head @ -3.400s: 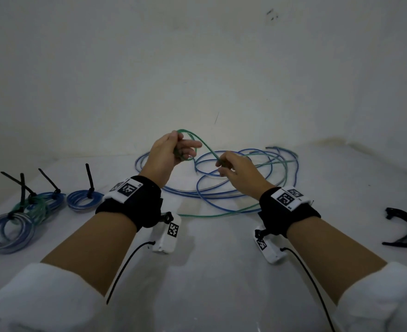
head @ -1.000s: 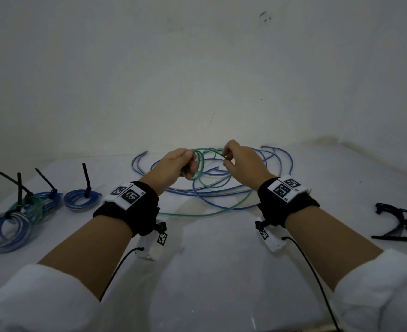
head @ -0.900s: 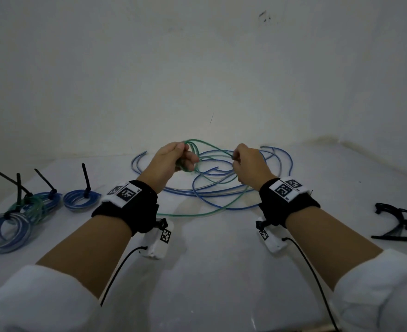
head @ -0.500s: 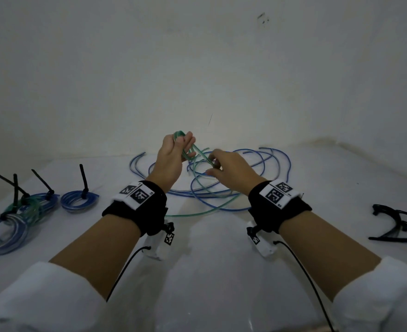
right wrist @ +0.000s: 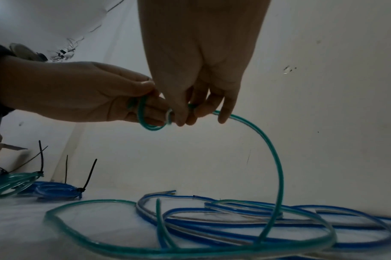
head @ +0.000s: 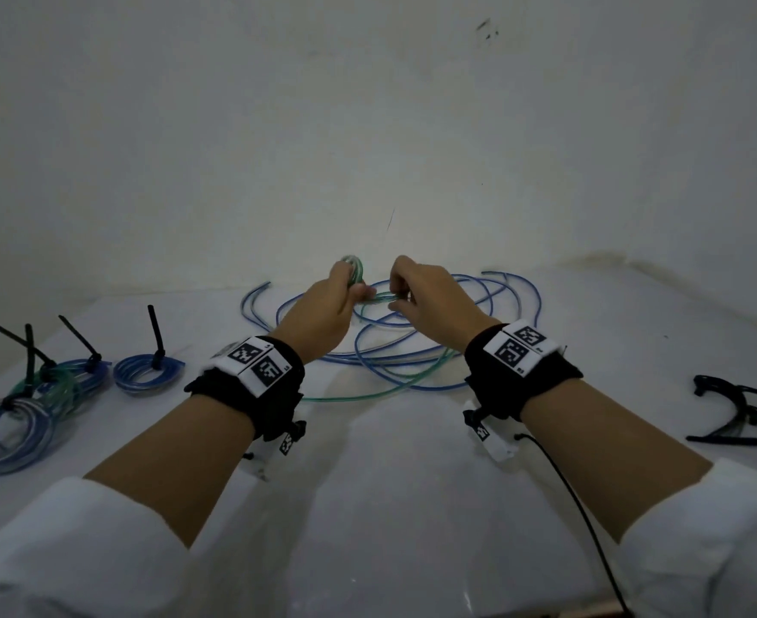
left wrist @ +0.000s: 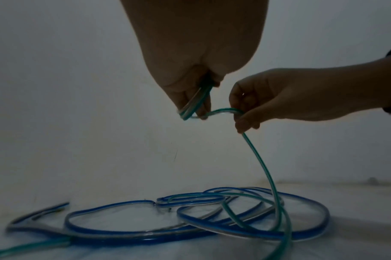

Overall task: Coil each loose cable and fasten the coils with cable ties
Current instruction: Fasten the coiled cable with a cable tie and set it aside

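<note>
My left hand (head: 323, 305) grips a small coil of green cable (head: 353, 267) raised above the table; the same coil (left wrist: 193, 103) shows between its fingers in the left wrist view. Just to the right, my right hand (head: 421, 296) pinches the same green cable (right wrist: 276, 167), which arcs down to the tangle on the table. Loose blue cables (head: 412, 350) lie looped under both hands, mixed with the green one (left wrist: 276, 198).
Several finished coils (head: 33, 403) with black ties sticking up lie at the far left, the nearest blue coil (head: 147, 372) apart from them. Spare black cable ties (head: 742, 412) lie at the right. A white wall (head: 368, 127) stands close behind the table.
Over the last second my right hand has kept bringing lengths of green cable to the left hand, adding turns to the coil. Both hands now sit close together again, slightly lower than half a second ago.
</note>
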{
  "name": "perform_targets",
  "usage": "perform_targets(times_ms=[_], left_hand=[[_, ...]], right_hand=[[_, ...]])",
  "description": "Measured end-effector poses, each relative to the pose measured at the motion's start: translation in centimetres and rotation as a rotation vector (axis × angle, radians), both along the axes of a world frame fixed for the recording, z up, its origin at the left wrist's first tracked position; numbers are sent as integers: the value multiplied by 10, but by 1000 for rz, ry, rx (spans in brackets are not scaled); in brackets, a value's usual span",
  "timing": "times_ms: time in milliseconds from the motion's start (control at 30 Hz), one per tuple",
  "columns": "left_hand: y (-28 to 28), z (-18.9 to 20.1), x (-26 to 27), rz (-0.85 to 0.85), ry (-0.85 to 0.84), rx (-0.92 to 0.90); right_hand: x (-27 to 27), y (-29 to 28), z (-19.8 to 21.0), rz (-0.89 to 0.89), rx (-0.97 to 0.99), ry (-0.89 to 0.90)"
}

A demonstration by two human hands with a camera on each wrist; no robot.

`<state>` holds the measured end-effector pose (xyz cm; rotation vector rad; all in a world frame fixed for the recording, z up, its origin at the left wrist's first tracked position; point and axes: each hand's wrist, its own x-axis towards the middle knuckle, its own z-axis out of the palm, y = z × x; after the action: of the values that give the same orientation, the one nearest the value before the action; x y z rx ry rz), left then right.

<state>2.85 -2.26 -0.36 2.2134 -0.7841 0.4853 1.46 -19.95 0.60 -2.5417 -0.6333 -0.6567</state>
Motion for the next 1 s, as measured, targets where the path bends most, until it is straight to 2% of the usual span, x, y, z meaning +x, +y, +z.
perform_targets(times_ms=[167,333,467,633,767,867,1000], left_hand=[[-3,0,-3,-68,77,141],[-3,1,-1,-36,69,117],[-1,1,3,-19,48,119],[4,-3,8,-42,147,-54],[1,-3,1,-186,314,-184],[-2,1,-5,-231,409,-249],[-5,7,-9,-246,496,-431]], right_hand=[[5,0,4,44,-50,-148],[7,-2,5,91,-123,-98],[6,-5,5,140,-79,-73],[8,-12,3,99,-58,32],[9,-11,2,110,-13,-37],[9,-11,0,114,-25,-88],[10,-12,-2,0,-44,-74]])
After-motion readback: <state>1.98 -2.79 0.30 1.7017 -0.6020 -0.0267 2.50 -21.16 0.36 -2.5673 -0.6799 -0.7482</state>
